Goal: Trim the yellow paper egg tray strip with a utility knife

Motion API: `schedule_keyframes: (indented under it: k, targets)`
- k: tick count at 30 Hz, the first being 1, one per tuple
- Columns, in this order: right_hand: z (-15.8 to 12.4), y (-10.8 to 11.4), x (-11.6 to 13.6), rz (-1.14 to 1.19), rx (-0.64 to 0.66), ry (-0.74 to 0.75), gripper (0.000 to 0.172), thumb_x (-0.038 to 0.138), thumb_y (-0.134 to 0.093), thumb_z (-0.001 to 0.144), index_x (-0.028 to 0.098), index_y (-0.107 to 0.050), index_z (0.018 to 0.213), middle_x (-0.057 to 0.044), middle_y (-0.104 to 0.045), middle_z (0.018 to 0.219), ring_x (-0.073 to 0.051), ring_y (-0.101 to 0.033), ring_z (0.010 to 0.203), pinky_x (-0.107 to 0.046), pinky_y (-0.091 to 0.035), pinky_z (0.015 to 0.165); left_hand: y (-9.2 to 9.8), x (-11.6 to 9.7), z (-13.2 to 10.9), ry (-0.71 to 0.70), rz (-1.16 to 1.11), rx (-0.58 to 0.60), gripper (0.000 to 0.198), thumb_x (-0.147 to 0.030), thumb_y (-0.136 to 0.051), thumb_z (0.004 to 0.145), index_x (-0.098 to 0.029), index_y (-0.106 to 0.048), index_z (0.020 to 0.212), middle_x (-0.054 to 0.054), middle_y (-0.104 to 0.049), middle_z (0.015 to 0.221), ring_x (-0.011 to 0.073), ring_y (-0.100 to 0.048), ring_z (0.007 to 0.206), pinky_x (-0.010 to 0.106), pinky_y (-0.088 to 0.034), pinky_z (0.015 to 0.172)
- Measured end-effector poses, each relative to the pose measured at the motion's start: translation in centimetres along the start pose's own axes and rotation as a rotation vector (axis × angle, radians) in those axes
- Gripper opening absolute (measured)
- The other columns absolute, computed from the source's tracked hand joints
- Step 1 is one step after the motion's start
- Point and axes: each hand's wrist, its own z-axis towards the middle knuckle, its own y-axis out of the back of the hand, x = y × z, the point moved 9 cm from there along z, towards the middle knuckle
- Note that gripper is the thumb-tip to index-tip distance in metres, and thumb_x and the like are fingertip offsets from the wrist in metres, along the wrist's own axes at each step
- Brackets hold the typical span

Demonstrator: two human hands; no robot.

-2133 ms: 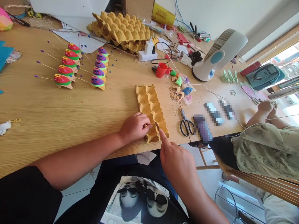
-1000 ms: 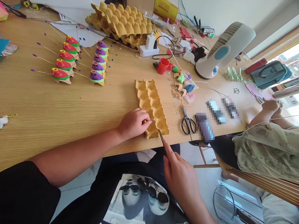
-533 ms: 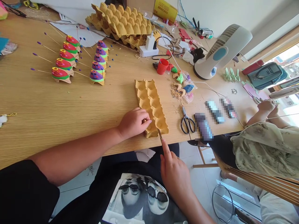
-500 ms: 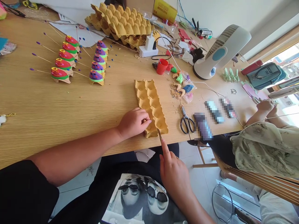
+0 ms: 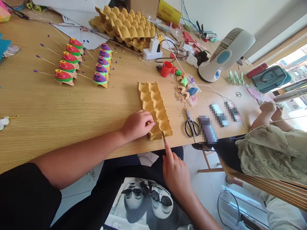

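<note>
A yellow egg carton piece [image 5: 153,101], two rows of cups wide, lies hollow side up near the table's front edge. My left hand [image 5: 138,125] is closed on its left edge, thumb and fingers pinched at the cups. In my right hand [image 5: 176,171] is a knife [image 5: 163,136] with a narrow blade, forefinger stretched along its back. The blade meets the near end of the carton, between the two rows. The knife's handle is hidden in my palm. Black-handled scissors [image 5: 190,124] rest to the right of the carton.
Painted egg-cup figures [image 5: 69,67] with cotton swabs stand at the left. Stacked egg trays [image 5: 129,25], a power strip [image 5: 153,53], a red cup [image 5: 166,69] and a white fan [image 5: 225,56] are farther back. Phones [image 5: 208,129] lie right; a person [image 5: 271,150] sits beyond them.
My right hand has shifted slightly left and up with the knife. My left hand stays on the carton, which lies in the same place.
</note>
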Motion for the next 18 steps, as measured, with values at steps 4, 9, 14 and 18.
schedule_keyframes:
  k: [4, 9, 14, 18]
  targets:
    - [0.7, 0.8, 0.6, 0.012, 0.031, -0.017, 0.068, 0.019, -0.044, 0.1, 0.018, -0.018, 0.163, -0.004, -0.071, 0.09, -0.016, -0.068, 0.074, -0.025, -0.046, 0.061, -0.1, 0.0, 0.0, -0.009, 0.008, 0.006, 0.018, -0.025, -0.063, 0.089, -0.02, -0.062, 0.071, 0.002, -0.066, 0.078, 0.0197, -0.058, 0.082, 0.033, -0.045, 0.074]
    - [2.4, 2.0, 1.0, 0.014, 0.056, -0.039, 0.066, 0.02, -0.043, 0.1, 0.02, -0.02, 0.162, -0.003, -0.072, 0.086, -0.016, -0.068, 0.07, -0.025, -0.046, 0.059, 0.0, 0.1, 0.1, -0.002, 0.006, 0.0, 0.017, -0.025, -0.064, 0.089, -0.02, -0.062, 0.072, 0.002, -0.067, 0.078, 0.0201, -0.059, 0.083, 0.033, -0.045, 0.074]
    - [0.7, 0.5, 0.0, 0.072, 0.005, -0.01, 0.06, 0.021, -0.039, 0.103, 0.018, -0.023, 0.161, -0.006, -0.074, 0.095, -0.016, -0.069, 0.076, -0.024, -0.048, 0.064, 0.1, 0.2, 0.0, 0.011, 0.002, -0.01, 0.018, -0.025, -0.064, 0.089, -0.02, -0.062, 0.072, 0.001, -0.067, 0.078, 0.0196, -0.059, 0.083, 0.033, -0.045, 0.072]
    - [-0.1, 0.3, -0.1, 0.086, 0.011, -0.001, 0.06, 0.019, -0.037, 0.103, 0.016, -0.022, 0.161, -0.006, -0.074, 0.096, -0.016, -0.069, 0.076, -0.025, -0.048, 0.064, 0.1, 0.1, 0.0, 0.006, -0.003, -0.008, 0.018, -0.024, -0.063, 0.089, -0.02, -0.062, 0.072, 0.002, -0.067, 0.078, 0.0195, -0.058, 0.082, 0.032, -0.045, 0.072]
